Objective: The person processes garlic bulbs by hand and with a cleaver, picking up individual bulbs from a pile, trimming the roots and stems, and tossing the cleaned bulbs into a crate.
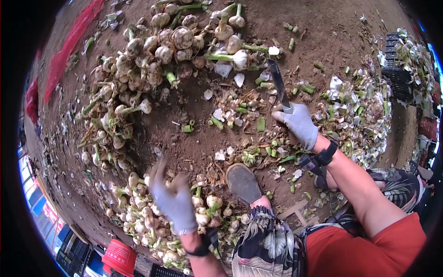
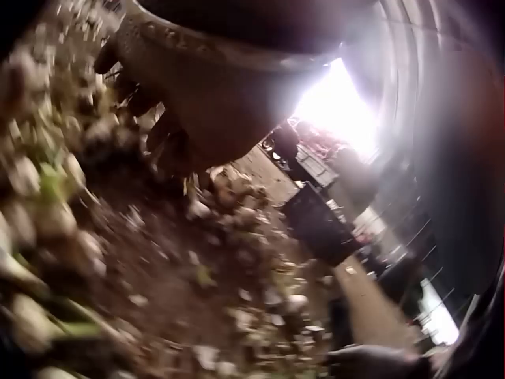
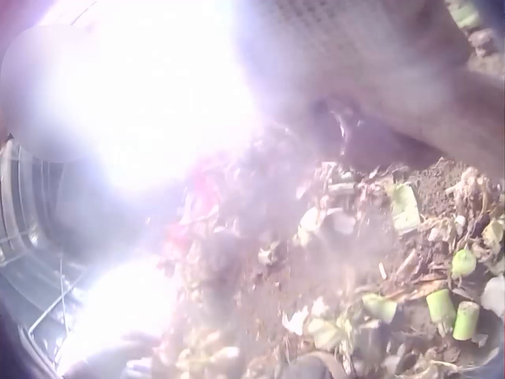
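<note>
The fingers of the left hand [image 1: 174, 203] smear with motion in the head view. The handle of the knife [image 1: 278, 84] is hidden inside the right hand [image 1: 300, 123]. Print on the red bucket [image 1: 121, 255] is too small to read. Glare washes out part of each wrist view, and the left one is blurred.

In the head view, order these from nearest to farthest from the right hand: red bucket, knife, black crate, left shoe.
From the right hand:
1. Knife, in its grip
2. Left shoe, to its left
3. Black crate, far right
4. Red bucket, far left
</note>
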`<action>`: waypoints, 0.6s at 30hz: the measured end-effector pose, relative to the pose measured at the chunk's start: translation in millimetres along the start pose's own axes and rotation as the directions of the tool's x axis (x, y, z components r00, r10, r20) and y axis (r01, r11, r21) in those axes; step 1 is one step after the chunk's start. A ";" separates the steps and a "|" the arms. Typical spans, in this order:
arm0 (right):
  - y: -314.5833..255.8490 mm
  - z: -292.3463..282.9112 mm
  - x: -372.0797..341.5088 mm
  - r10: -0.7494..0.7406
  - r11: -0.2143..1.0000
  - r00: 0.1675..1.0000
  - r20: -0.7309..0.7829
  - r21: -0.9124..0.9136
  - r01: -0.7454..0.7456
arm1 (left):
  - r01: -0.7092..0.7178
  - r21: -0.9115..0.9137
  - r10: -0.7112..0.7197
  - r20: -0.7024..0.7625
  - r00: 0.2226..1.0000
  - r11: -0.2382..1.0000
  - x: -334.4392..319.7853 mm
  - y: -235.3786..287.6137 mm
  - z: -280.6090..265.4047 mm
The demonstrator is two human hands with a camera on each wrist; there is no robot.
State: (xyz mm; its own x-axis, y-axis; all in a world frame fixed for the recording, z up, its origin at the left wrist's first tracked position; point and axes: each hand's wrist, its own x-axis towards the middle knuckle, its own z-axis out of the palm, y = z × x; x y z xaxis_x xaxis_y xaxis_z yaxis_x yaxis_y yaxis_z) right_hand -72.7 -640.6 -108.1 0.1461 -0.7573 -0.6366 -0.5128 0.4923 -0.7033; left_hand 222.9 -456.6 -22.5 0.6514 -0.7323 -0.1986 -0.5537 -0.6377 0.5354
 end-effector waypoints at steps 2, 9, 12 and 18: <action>3.6 -5.1 7.5 -0.007 0.999 1.000 -0.010 0.045 0.007 | -0.243 -0.213 0.259 0.048 0.965 0.946 49.3 60.2 57.5; 8.7 -41.0 9.3 0.122 0.971 0.991 -0.057 0.213 -0.108 | -0.550 0.408 0.523 0.186 0.832 0.729 171.8 147.8 201.4; -17.1 -44.8 15.2 0.070 0.956 0.997 -0.019 0.286 -0.062 | -0.509 0.280 0.416 0.332 0.847 0.814 164.2 122.9 215.5; -45.5 -10.5 32.1 -0.145 0.921 0.952 0.270 0.388 0.031 | 0.131 -0.517 0.191 0.523 0.830 0.846 54.3 76.9 174.6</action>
State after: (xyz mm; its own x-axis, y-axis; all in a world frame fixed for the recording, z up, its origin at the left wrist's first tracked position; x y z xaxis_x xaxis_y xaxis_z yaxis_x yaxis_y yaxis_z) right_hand -53.5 -691.8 -93.2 0.4422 -0.6763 -0.5892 -0.1400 0.5968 -0.7901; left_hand 125.1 -587.2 -135.4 0.1638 -0.8550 -0.4921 -0.1151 -0.5120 0.8512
